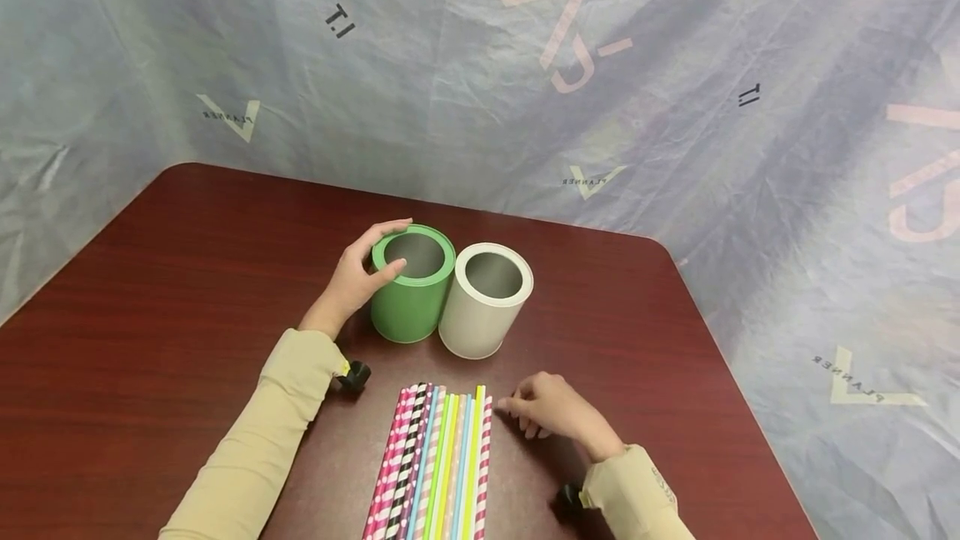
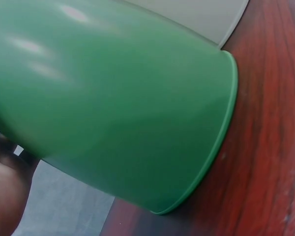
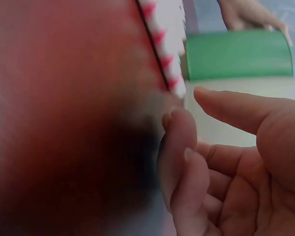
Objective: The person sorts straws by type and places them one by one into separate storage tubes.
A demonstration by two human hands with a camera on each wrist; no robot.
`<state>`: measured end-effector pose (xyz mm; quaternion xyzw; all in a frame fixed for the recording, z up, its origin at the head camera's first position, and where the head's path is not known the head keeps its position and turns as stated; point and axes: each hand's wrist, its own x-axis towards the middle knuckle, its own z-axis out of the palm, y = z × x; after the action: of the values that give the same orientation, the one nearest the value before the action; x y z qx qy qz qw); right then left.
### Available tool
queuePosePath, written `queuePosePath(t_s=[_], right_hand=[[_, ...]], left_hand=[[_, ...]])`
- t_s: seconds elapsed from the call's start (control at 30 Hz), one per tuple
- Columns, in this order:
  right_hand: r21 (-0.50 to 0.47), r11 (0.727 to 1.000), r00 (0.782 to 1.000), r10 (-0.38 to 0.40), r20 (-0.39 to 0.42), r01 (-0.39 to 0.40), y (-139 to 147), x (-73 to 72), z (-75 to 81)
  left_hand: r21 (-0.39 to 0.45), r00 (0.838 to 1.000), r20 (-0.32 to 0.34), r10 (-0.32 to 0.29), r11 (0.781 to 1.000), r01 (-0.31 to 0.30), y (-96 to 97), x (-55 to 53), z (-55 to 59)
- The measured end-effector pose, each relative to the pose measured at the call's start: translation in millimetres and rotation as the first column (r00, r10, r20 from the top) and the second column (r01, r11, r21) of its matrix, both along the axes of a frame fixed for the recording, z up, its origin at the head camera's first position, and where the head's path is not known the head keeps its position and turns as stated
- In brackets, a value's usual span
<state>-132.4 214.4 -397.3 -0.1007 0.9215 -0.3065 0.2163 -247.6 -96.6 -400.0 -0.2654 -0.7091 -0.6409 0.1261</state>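
My left hand [image 1: 358,273] grips the green canister [image 1: 408,311] at its rim, thumb on the near side and fingers around the far left. In the left wrist view the wall of the green canister [image 2: 123,103] fills most of the picture. A white canister [image 1: 476,323] stands upright against it on the right. Loosely curled, my right hand [image 1: 558,411] hovers low beside the row of paper straws [image 1: 431,465], its fingertips just right of a red-and-white striped one. Nothing shows between the thumb and fingers of the right hand [image 3: 226,157] in the right wrist view.
The straws lie side by side on the dark red table [image 1: 225,273], striped, dotted and plain, reaching the bottom of the head view. Both canisters have open tops. A grey printed cloth [image 1: 450,65] hangs behind the table and along its right side.
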Motion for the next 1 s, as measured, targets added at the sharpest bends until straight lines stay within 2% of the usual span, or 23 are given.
queuePosePath(t_s=[0.2, 0.37, 0.57, 0.73, 1.0], right_hand=[[-0.062, 0.998, 0.999, 0.014, 0.040, -0.011, -5.3, 19.3, -6.1], [-0.071, 0.997, 0.999, 0.002, 0.033, 0.000, -9.8, 25.8, -6.9], [-0.032, 0.999, 1.000, 0.006, 0.012, -0.006, -13.5, 24.3, -3.0], [-0.011, 1.000, 0.999, 0.016, -0.037, -0.016, -16.0, 19.2, -1.3], [0.005, 0.999, 0.997, -0.036, -0.071, 0.036, -22.2, 9.4, -2.2]], left_hand=[[0.008, 1.000, 0.004, -0.010, 1.000, 0.010, 1.5, 0.1, -4.0], [0.007, 1.000, -0.006, -0.005, 1.000, 0.005, 1.6, -0.4, -3.8], [0.008, 1.000, -0.010, 0.009, 1.000, -0.009, -1.0, -1.8, -1.5], [0.005, 1.000, -0.018, 0.009, 1.000, -0.009, -2.1, -2.4, -0.8], [0.024, 1.000, -0.022, -0.005, 1.000, 0.006, -0.2, -2.8, -2.0]])
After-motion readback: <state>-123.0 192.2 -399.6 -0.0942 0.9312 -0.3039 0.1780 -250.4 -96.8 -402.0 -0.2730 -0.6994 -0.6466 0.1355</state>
